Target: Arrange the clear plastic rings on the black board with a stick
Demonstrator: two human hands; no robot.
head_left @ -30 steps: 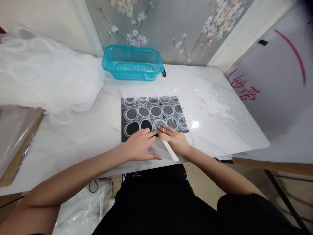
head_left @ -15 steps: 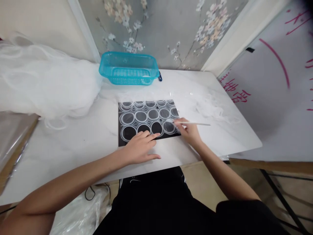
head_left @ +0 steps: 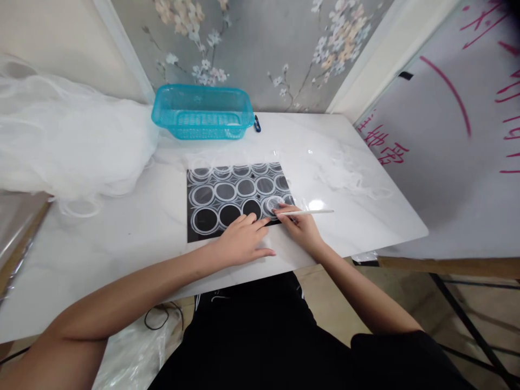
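Note:
A black board [head_left: 195, 230] lies flat on the white table [head_left: 122, 238], covered with rows of clear plastic rings [head_left: 225, 191]. My left hand [head_left: 242, 241] rests flat at the board's near edge, fingers spread, fingertips touching the front row. My right hand [head_left: 301, 227] sits at the board's near right corner and pinches a thin white stick [head_left: 312, 212] that points right. Its fingertips touch a ring [head_left: 273, 203] in the front row.
A turquoise plastic basket [head_left: 202, 114] stands at the back by the flowered wall, a small blue object [head_left: 257, 127] beside it. A big heap of white translucent rings [head_left: 69, 141] fills the left. Loose clear rings [head_left: 353, 176] lie to the right. The table's near edge is at my lap.
My right hand swung the stick from pointing toward me to pointing right, then drew back to the front row ring. My left hand stayed put. The view shifted left.

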